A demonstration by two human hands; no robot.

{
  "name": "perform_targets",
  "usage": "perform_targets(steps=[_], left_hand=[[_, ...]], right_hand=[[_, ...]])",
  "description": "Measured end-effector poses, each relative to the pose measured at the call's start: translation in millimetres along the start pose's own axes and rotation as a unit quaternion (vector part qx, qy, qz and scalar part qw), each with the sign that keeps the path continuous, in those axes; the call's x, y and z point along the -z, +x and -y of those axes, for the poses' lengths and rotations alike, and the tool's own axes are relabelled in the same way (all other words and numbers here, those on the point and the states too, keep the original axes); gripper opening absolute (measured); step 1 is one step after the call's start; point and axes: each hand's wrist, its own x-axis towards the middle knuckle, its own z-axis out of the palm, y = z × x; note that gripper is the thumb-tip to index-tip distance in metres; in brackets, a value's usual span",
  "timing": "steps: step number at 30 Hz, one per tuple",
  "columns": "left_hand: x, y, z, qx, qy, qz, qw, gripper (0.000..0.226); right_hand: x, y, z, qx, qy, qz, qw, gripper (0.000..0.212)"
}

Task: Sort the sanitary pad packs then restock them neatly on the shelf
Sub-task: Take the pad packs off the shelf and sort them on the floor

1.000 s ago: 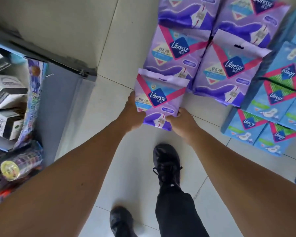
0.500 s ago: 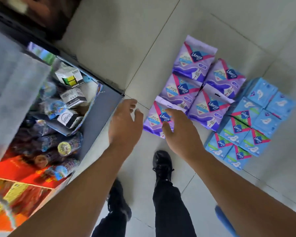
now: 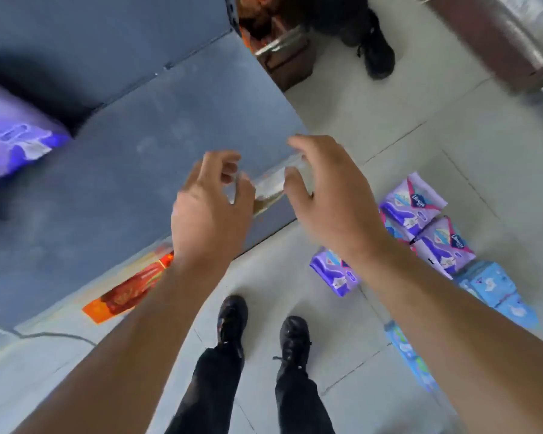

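Since the earlier frames, both hands have lifted off the purple pad packs, which lie at centre right on the floor, partly hidden by my right forearm. I see the left hand and right hand raised over the grey shelf top, fingers loosely curled, apart, holding nothing. Motion blur obscures the fingertips. One purple pack sits cut off at upper left; blue packs lie lower right.
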Motion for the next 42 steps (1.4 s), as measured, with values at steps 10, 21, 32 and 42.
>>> perform_targets(steps=[10, 21, 32, 42], left_hand=[[157, -4, 112, 0.092, 0.053, -0.162, 0.981, 0.027], [231, 30, 228, 0.140, -0.019, -0.166, 0.976, 0.061], [215, 93, 277, 0.145, -0.107, -0.134, 0.974, 0.086], [203, 46, 238, 0.020, -0.103, -0.129, 0.986, 0.047]], right_hand=[[-92, 23, 148, 0.155, 0.013, 0.094, 0.983, 0.043], [-209, 71, 246, 0.048, 0.051, 0.131, 0.989, 0.053], [-293, 133, 236, -0.056, 0.156, 0.138, 0.976, 0.053], [-217, 51, 200, -0.077, 0.301, -0.020, 0.950, 0.026]])
